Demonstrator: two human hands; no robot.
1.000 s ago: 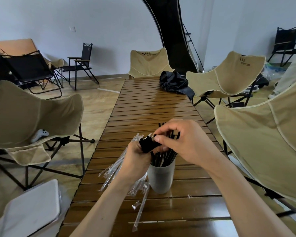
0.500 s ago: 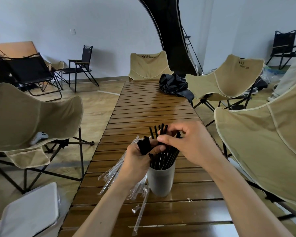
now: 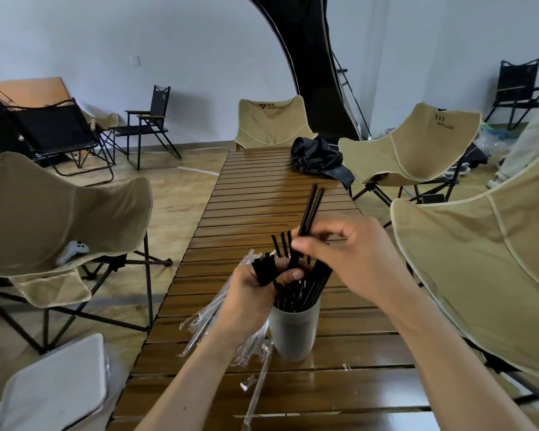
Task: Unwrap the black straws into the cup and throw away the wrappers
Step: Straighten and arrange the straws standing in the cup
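You're at the long slatted wooden table (image 3: pixel 262 194), and pretty much everything that matters sits at the near end. The grey cup (image 3: pixel 294 332) stands upright there, already stuffed with black straws (image 3: pixel 302 293) leaning every which way. Clear wrappers (image 3: pixel 206 318) fan out just left of the cup, with a few loose ones lying on the slats in front. Your left hand (image 3: pixel 252 293) is curled tight around a bundle of wrapped straws (image 3: pixel 263 270) right beside the cup rim, thumb clamped across the black ends. Your right hand (image 3: pixel 343 259) sits above the cup, fingers bent in, pinching two straws (image 3: pixel 308 216) low down so they stick up and away from you. These things look super light and stiff but bendy, and that film looks slick, so I'd pinch near the exposed end and keep the bundle squeezed so nothing slides out. Wrists are angled in toward each other, forearms coming up from the bottom edge.
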